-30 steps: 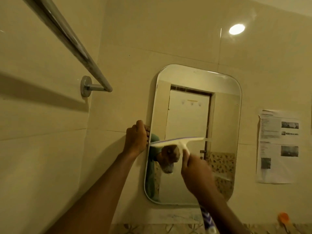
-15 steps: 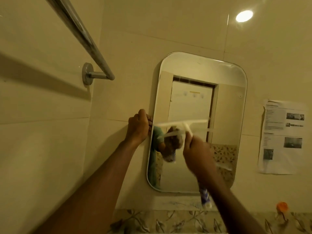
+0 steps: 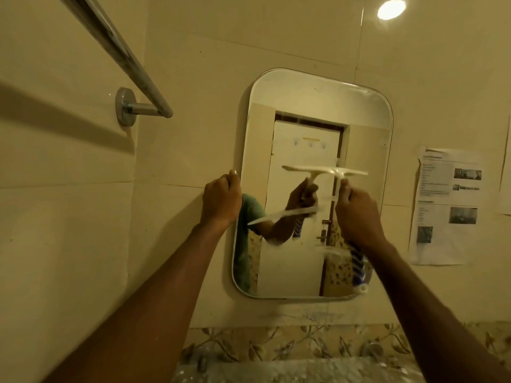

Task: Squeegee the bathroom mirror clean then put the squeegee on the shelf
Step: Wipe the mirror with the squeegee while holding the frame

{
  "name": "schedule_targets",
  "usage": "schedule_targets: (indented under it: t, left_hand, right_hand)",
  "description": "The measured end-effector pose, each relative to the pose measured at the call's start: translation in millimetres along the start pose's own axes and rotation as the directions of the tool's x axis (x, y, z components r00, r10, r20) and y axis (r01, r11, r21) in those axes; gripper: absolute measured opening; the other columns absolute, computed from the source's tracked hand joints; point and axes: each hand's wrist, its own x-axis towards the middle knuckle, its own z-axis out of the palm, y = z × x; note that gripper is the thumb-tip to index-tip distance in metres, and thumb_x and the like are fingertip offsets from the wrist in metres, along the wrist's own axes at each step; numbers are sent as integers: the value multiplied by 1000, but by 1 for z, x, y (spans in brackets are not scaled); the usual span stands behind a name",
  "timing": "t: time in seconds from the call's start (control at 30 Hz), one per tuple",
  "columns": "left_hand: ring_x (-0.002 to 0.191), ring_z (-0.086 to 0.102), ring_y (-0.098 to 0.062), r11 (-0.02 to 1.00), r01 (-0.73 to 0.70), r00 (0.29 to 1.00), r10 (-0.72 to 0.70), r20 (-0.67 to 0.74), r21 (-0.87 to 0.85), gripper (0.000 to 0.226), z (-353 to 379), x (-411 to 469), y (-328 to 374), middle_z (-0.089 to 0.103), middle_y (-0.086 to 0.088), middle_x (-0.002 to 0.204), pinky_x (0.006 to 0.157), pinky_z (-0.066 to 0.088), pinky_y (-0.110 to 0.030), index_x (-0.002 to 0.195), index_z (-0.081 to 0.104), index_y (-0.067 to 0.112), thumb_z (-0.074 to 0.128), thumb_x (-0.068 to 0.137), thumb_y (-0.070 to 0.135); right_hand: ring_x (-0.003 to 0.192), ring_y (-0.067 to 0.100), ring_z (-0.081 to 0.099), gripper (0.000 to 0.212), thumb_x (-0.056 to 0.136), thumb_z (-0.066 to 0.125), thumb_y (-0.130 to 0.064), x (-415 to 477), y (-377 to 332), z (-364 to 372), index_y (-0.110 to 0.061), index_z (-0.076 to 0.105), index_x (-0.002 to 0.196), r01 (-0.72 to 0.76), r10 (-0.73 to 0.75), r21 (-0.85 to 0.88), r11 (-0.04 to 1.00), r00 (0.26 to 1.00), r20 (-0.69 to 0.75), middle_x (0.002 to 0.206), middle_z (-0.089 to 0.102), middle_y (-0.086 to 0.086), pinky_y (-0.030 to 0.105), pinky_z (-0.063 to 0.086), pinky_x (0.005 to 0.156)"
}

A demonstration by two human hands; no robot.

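our right hand (image 3: pixel 359 214) is closed around the handle of a white plastic t-shaped squeegee (image 3: pixel 329 171), whose blade runs roughly level across the middle of the glass, a little right of centre; we cannot tell from this angle whether the blade edge is pressed against the surface or just off it. our left hand (image 3: pixel 221 200) is curled over the left edge of the rounded-corner rectangular wall mirror (image 3: pixel 318 106), fingers wrapped at the rim at about mid-height and holding nothing else. both bare forearms reach up from the bottom of the view toward the glass. in the reflection we see the squeegee and the gripping hand doubled, a patch of green sleeve at the left rim, and a pale door framed in dark trim behind us. a blue-and-white striped object, blurred, shows below our right wrist near the mirror's lower right corner. the mirror hangs on glossy cream wall tiles (image 3: pixel 193 78). to the left, a chrome towel bar (image 3: pixel 121 53) runs diagonally down to its round wall mount. to the right, a printed white paper sheet with small photographs (image 3: pixel 448 205) is stuck to the wall. below the mirror runs a band of leaf-patterned border tiles (image 3: pixel 276 344).
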Motion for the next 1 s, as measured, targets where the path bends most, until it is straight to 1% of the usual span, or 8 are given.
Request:
schedule_targets:
  t: [0.2, 0.27, 0.33, 0.47, 0.63, 0.8, 0.9, 1.0]
  left_hand:
    - [55, 39, -1, 998, -18, 999, 19, -30, 57, 50, 5, 1, -2, 57, -8, 76, 49, 26, -7, 86, 66, -2, 30, 104, 28]
    - [56, 39, -1, 998, -8, 999, 10, -32, 57, 50, 5, 0, 0, 57, -9, 76, 51, 27, -10, 85, 65, -1, 30, 104, 28]
    - [55, 41, -2, 998, -7, 999, 9, -35, 58, 48, 5, -2, 1, 55, -8, 73, 51, 28, -14, 80, 63, 2, 31, 104, 28]
    - [55, 45, -6, 999, -21, 999, 22, -39, 35, 45, 6, -1, -2, 50, -2, 62, 51, 31, -17, 72, 56, 7, 31, 104, 28]
    - [55, 45, -8, 999, -30, 999, 29, -44, -12, 46, 5, -1, -4, 50, -4, 60, 51, 32, -17, 72, 57, 5, 32, 104, 27]
    - [73, 61, -34, 994, -22, 999, 19, -33, -108, 48, 5, -3, -8, 62, -22, 75, 65, 49, -36, 77, 61, -2, 33, 102, 29]
    - [78, 65, -35, 989, 27, 1000, -29, -11, -146, 50, 3, -5, -9, 67, -23, 81, 78, 56, -51, 82, 64, -1, 32, 101, 33]
    - [76, 66, -34, 989, 41, 999, -42, 0, -143, 52, 2, -5, -10, 68, -21, 80, 79, 56, -52, 82, 65, 1, 31, 101, 35]
  right_hand:
    - [49, 25, 56, 55, 102, 27, -38, -90, 40, 28, -7, 59, 69, -120, 124, -52, 991, 990, 71, 57, 60, 11, 40, 50, 49]
    - [46, 22, 51, 53, 103, 28, -37, -77, 33, 13, -7, 57, 69, -128, 124, 25, 992, 985, 117, 57, 55, 9, 34, 46, 45]
    - [43, 14, 43, 49, 103, 29, -35, -43, 23, -7, -12, 52, 67, -94, 89, 76, 993, 994, 66, 55, 48, 4, 26, 39, 41]
    - [46, 16, 42, 48, 103, 30, -37, 23, 18, -30, -15, 49, 65, -52, 54, 68, 996, 998, -31, 56, 47, 3, 28, 39, 46]
    - [47, 18, 45, 45, 104, 29, -32, -29, 47, 2, -15, 51, 68, -157, 159, 100, 982, 987, -4, 58, 50, 7, 31, 41, 43]
    - [53, 21, 61, 50, 103, 28, -34, -124, 56, 42, -12, 61, 72, -209, 209, -5, 978, 975, 75, 62, 63, 7, 39, 52, 50]
    - [50, 26, 61, 56, 102, 28, -38, -113, 41, 32, -7, 62, 72, -170, 166, 54, 984, 983, 77, 61, 64, 13, 43, 54, 47]
    - [42, 14, 48, 54, 103, 27, -37, -64, 10, 17, -6, 59, 72, -69, 67, 93, 993, 998, 22, 56, 54, 9, 25, 41, 35]
